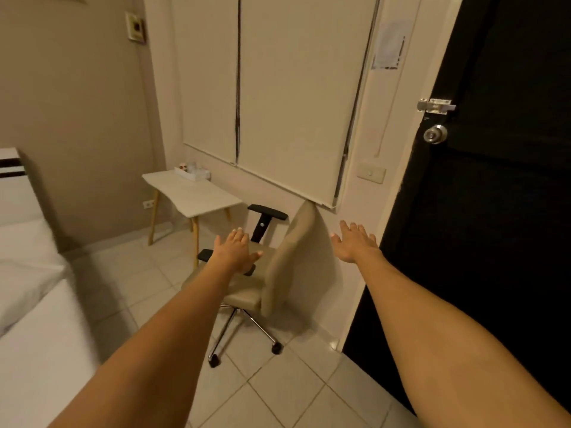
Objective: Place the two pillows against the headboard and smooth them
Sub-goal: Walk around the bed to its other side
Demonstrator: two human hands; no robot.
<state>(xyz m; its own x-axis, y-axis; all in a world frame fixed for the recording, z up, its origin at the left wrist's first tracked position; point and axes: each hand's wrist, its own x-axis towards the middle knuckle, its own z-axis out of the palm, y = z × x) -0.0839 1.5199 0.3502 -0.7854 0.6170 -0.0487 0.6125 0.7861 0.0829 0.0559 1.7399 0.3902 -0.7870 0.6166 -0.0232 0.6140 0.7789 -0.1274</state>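
Both my arms reach straight out in front of me, away from the bed. My left hand point(236, 250) is open with fingers spread, held in the air over the chair seat. My right hand point(355, 242) is open too, palm down, near the chair's backrest. Neither hand holds anything. The bed point(34, 319) with white bedding lies at the left edge, with a folded white sheet or pillow edge point(21, 288) on it. The headboard point(12, 168), white with a dark stripe, shows at the far left. No whole pillow can be made out.
A beige swivel chair point(272, 273) on wheels stands on the tiled floor against the wall. A small white desk point(191, 193) with wooden legs is beyond it. A black door point(494, 180) fills the right side. Roller blinds point(278, 88) hang ahead.
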